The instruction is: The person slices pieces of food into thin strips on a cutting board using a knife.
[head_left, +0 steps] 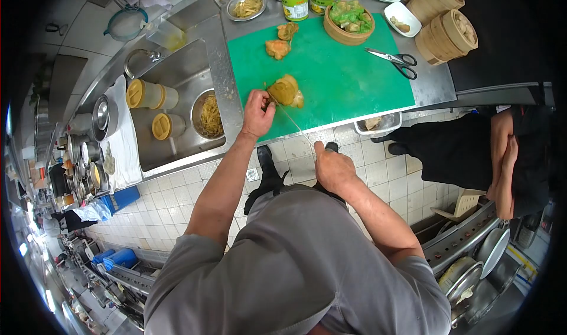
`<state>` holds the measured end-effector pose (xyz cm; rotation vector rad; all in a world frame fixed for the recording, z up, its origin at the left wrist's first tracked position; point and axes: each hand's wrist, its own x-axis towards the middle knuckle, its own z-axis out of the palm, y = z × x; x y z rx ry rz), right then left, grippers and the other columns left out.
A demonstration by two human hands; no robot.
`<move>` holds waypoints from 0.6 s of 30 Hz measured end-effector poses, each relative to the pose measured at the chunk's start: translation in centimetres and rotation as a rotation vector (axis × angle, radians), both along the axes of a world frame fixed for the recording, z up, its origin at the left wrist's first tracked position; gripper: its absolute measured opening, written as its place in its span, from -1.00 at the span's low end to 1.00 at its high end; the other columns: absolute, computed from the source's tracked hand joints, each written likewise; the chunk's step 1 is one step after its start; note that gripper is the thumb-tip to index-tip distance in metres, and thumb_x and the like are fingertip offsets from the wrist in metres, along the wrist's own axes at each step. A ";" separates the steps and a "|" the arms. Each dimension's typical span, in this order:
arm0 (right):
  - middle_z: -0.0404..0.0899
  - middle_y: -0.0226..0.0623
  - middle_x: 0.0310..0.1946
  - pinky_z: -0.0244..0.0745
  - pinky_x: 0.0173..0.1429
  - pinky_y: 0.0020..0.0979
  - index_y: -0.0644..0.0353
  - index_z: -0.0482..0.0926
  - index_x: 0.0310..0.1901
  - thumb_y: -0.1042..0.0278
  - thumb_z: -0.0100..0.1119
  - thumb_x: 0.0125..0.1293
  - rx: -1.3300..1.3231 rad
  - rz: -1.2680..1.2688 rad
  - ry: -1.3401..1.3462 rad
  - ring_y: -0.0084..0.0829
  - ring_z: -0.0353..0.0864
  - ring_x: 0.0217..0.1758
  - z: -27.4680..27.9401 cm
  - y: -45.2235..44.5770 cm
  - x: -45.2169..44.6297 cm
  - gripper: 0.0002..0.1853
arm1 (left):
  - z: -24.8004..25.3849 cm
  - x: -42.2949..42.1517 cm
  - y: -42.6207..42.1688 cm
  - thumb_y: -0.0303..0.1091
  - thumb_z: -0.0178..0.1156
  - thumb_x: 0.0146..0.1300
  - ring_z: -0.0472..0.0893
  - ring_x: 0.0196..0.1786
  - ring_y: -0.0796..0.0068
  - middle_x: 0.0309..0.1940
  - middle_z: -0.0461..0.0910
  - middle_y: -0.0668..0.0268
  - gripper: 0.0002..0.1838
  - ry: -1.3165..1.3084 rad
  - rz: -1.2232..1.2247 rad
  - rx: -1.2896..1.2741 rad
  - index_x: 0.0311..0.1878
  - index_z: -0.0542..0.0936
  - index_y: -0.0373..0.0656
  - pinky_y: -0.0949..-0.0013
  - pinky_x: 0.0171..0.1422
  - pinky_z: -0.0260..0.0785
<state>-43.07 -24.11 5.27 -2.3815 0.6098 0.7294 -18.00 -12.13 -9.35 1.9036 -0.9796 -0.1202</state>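
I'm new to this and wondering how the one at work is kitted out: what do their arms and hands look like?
Both the left hand and the right hand are bare, without gloves. Short, plain grey sleeves leave the forearms uncovered. No watch or bracelet shows.

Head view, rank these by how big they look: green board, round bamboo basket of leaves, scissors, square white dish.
1. Green board
2. Bamboo basket
Unsure for last: the scissors look longer, the white dish broader, so I won't rank them.
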 end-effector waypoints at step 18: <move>0.79 0.20 -0.08 0.67 0.19 0.15 0.30 0.35 0.25 0.51 -0.02 0.48 0.035 -0.031 -0.023 0.21 0.81 0.10 -6.6 0.6 2.2 -0.65 | 0.1 0.1 0.2 -0.59 0.35 0.28 0.55 -0.19 0.27 -0.12 0.52 0.13 -0.72 0.008 -0.036 -0.007 0.03 0.54 -0.27 0.22 -0.05 0.48</move>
